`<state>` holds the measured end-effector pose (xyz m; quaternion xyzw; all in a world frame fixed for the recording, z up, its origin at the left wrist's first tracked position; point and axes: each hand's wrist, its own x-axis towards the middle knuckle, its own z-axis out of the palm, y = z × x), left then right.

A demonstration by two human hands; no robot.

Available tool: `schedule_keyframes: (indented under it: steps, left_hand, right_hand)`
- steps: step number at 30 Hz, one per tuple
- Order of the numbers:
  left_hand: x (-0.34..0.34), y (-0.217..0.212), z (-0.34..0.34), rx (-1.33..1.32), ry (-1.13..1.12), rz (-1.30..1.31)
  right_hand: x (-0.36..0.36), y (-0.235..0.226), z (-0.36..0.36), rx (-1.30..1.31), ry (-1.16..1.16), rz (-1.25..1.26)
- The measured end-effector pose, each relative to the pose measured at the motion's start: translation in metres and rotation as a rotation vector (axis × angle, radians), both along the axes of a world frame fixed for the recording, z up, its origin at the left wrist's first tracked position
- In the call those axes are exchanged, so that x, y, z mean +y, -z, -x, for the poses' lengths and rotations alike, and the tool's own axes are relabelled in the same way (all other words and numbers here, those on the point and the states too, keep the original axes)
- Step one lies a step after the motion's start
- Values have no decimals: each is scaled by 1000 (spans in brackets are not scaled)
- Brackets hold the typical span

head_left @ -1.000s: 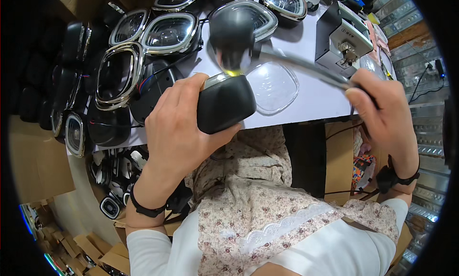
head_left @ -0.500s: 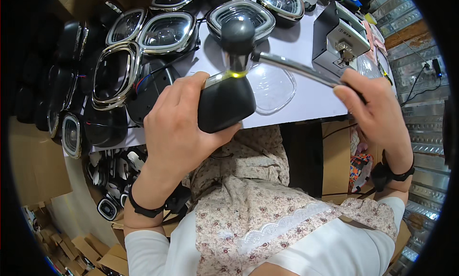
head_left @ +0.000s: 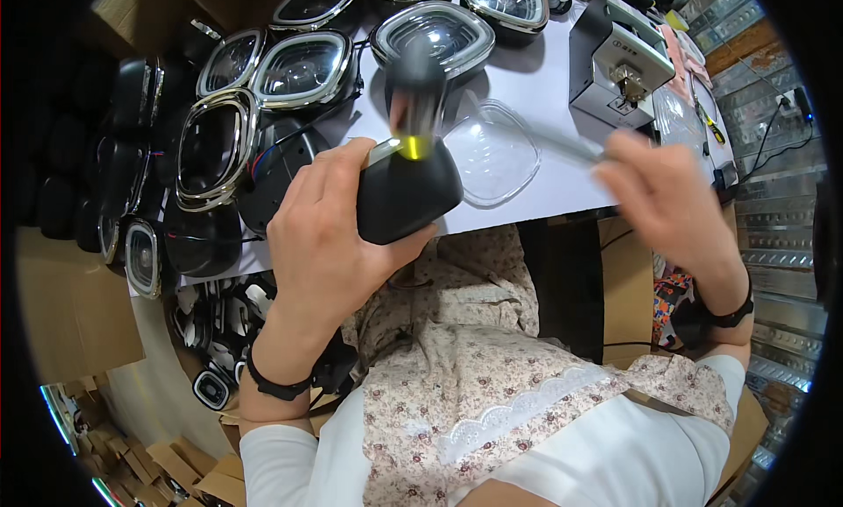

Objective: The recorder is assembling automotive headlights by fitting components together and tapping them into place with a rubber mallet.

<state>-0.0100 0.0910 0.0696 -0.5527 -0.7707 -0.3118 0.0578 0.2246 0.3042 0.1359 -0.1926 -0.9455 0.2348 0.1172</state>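
My left hand [head_left: 318,222] is closed round a black rounded lamp housing [head_left: 408,204], holding it on edge at the front of the table, with a shiny strip along its top. My right hand [head_left: 660,191] grips the handle of a mallet [head_left: 418,90] with a black head and a yellow striking face. That head is smeared by motion and its yellow end is at the housing's top edge; I cannot tell whether they touch. Behind the housing, a clear lens cover [head_left: 518,180] lies flat on the white table.
Several chrome-rimmed lamps [head_left: 303,68] stand at the back and left of the table. A boxy white-and-black device [head_left: 606,72] sits at the back right, with a yellow-and-black tool [head_left: 713,125] beyond it. Cardboard boxes [head_left: 75,305] are at the left, and a bin of lamp parts sits below.
The mallet head has moved slightly left over the housing's top edge, and it and my right hand are now more blurred. My left hand keeps its hold on the housing.
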Motion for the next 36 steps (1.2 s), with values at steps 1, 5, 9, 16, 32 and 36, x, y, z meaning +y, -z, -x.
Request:
schedule_keyframes:
  steps: [1,5,9,16,32,36]
  left_hand:
    - [1,0,0,6,2,0]
    - [-1,3,3,14,0,7]
    - [-1,0,-1,-3,-17,21]
    - [-6,2,2,-6,-24,16]
    - [-3,2,5,-39,3,-10]
    - [-3,1,7,-60,16,-3]
  right_hand:
    - [5,10,1,-77,-97,-77]
    - [5,-19,1,13,28,-65]
    - [-2,-8,3,53,-18,-60]
    - [15,8,-15,-23,71,-48]
    - [-11,47,18,196,-19,-63]
    - [-6,49,21,160,-39,-125]
